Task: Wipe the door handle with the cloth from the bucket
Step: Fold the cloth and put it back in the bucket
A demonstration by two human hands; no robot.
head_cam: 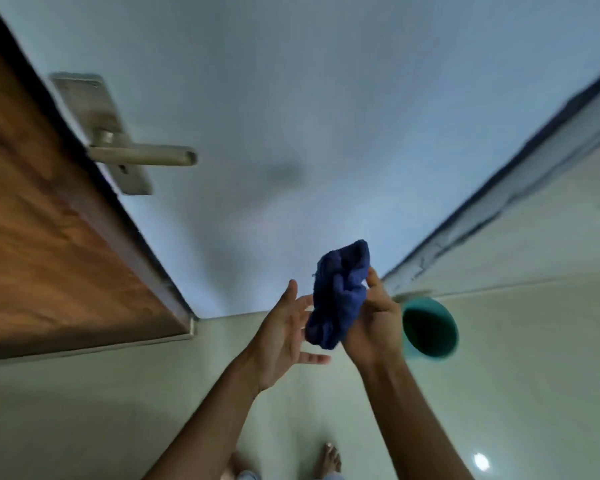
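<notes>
Single wide-angle view from head height, tilted steeply down and forward. Close over the left hand (284,336) and right hand (374,327); bare feet (331,459) at the near edge. Wooden door (49,237) left, pale wall (291,98) far ahead, tiled floor (534,341) right.

- Cloth (338,292): dark blue, bunched, hanging up and left of the bucket, clear of it.
- Bucket (430,329): teal, round, upright, open top, on the floor.
- Door handle (142,155): silver lever, horizontal, far up and left of the bucket.
</notes>
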